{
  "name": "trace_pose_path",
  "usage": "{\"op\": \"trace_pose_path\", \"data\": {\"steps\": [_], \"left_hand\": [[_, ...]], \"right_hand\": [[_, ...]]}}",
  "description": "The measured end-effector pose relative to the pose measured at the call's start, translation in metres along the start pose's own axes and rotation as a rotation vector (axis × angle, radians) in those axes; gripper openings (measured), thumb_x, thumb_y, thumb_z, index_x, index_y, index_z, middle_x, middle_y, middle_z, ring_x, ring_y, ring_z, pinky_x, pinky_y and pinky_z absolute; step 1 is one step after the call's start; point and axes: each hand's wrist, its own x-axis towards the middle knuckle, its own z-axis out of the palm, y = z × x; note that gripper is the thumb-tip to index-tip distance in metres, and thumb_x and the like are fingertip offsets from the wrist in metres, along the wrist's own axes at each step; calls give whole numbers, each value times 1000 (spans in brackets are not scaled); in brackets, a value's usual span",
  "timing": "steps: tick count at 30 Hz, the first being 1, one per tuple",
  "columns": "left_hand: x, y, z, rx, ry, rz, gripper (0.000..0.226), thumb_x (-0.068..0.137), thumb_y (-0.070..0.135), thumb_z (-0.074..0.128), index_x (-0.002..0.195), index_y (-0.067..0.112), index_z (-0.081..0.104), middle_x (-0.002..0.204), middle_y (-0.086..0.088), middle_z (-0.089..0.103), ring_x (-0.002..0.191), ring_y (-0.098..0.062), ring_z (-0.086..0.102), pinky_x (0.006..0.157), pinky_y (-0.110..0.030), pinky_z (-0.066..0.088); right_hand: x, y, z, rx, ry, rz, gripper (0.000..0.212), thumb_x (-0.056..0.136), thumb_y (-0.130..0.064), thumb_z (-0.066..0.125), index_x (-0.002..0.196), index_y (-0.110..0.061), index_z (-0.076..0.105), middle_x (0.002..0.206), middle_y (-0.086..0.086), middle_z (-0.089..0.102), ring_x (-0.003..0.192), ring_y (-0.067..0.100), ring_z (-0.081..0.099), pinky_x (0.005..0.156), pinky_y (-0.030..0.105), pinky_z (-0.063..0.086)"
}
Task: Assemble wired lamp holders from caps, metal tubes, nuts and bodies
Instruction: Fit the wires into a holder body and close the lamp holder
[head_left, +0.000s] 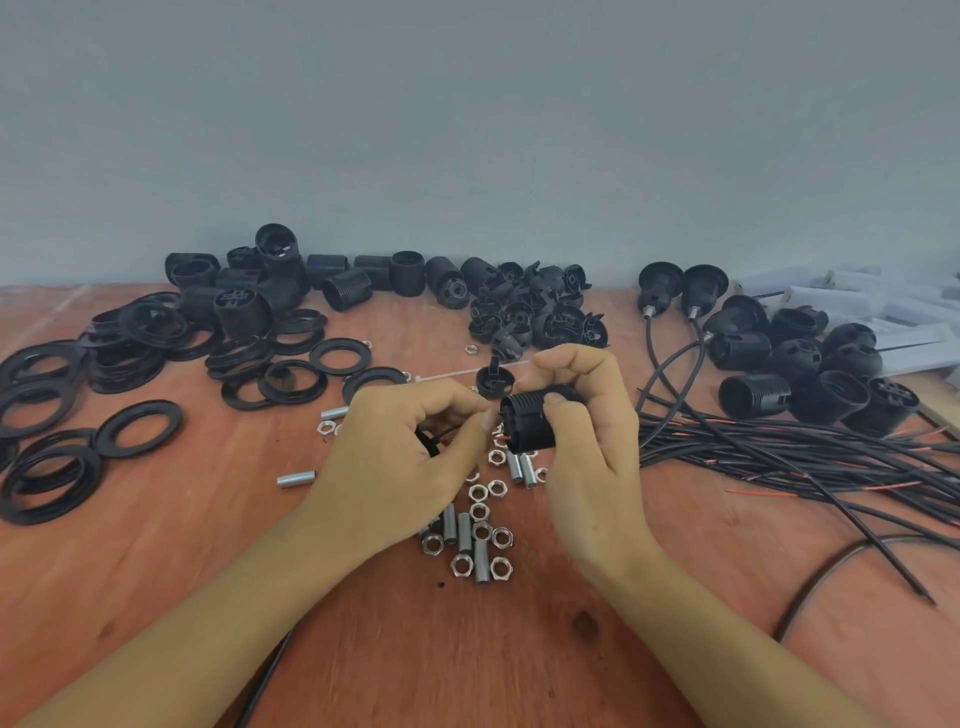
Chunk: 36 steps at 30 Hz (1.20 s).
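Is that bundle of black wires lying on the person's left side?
No, the black wires lie to the person's right, while flat black rings cover the left side.

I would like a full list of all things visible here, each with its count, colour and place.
flat rings: many, black, table left
threaded bodies: many, black, back left and right
caps: a pile, black, back centre
wired holders: two, black, back right
wires: a bundle, black with red tips, right
nuts: many, silver, centre
metal tubes: several, silver, centre
boxes: several, pale, far right, blurred
table: one, reddish wood
wall: grey, behind
left hand: pinches a black wire, centre
right hand: grips one black body, centre
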Motion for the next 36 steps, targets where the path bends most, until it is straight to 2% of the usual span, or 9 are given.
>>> {"op": "trace_pose_path", "data": {"steps": [4, 11, 14, 17, 20, 24, 27, 30, 36], "left_hand": [[0, 2, -2, 159, 16, 186, 12, 83, 5, 67, 82, 14, 74, 68, 21, 61, 62, 3, 59, 60, -6, 40], [0, -2, -1, 193, 14, 224, 10, 82, 6, 67, 83, 12, 75, 71, 17, 63, 65, 2, 59, 61, -6, 41], [2, -2, -2, 58, 26, 80, 10, 81, 20, 72, 90, 23, 74, 70, 15, 68, 66, -9, 65, 59, -17, 49], [6, -5, -9, -160, -52, -174, 42, 69, 38, 82, 108, 29, 67, 89, 13, 72, 75, -6, 68, 68, -15, 52], [10, -12, -16, -415, -174, -357, 61, 60, 25, 90, 115, 24, 64, 103, 11, 74, 84, -2, 71, 71, -9, 50], [12, -16, -18, -518, -250, -400, 46, 67, 22, 76, 112, 20, 69, 100, 0, 76, 93, -13, 72, 78, -15, 53], [11, -11, -14, -527, -332, -365, 35, 76, 28, 68, 111, 29, 67, 85, -1, 76, 76, -14, 72, 67, -18, 56], [9, -7, -9, -453, -375, -273, 28, 82, 39, 73, 110, 38, 68, 70, 2, 68, 58, -11, 64, 56, -19, 53], [4, -8, -7, -274, -329, -145, 32, 80, 54, 64, 111, 57, 63, 68, -13, 55, 57, -12, 50, 51, -34, 47]], "right_hand": [[-3, 0, -1, -65, -42, -36, 26, 83, -4, 36, 96, -19, 53, 90, -3, 61, 84, 2, 57, 76, 14, 46], [-2, 5, -5, -15, -50, -41, 25, 82, -3, 38, 96, -18, 51, 89, -2, 64, 87, 12, 61, 79, 25, 51], [5, 4, -5, 125, 28, 10, 20, 84, -9, 49, 101, -20, 51, 93, 5, 68, 91, 20, 65, 81, 32, 55], [13, 3, -9, 143, 127, 47, 17, 84, -15, 58, 100, -20, 54, 95, 5, 72, 94, 19, 68, 85, 34, 56], [20, 4, -16, 137, 210, 80, 8, 89, -15, 67, 95, -18, 63, 102, 14, 72, 91, 14, 68, 89, 43, 56], [24, 2, -20, 132, 204, -7, 9, 92, -8, 65, 97, -15, 68, 98, 5, 74, 89, 5, 68, 78, 19, 53], [21, 0, -18, 106, 135, -83, 14, 91, -7, 66, 103, -13, 69, 99, 1, 74, 92, 6, 69, 79, 16, 52], [16, 0, -13, 75, 38, -119, 19, 88, -14, 68, 107, -15, 69, 98, -5, 74, 91, 6, 69, 79, 18, 53], [13, -1, -11, 64, -4, -114, 24, 85, -22, 69, 110, -22, 70, 100, -3, 74, 93, 8, 69, 80, 18, 52]]}}
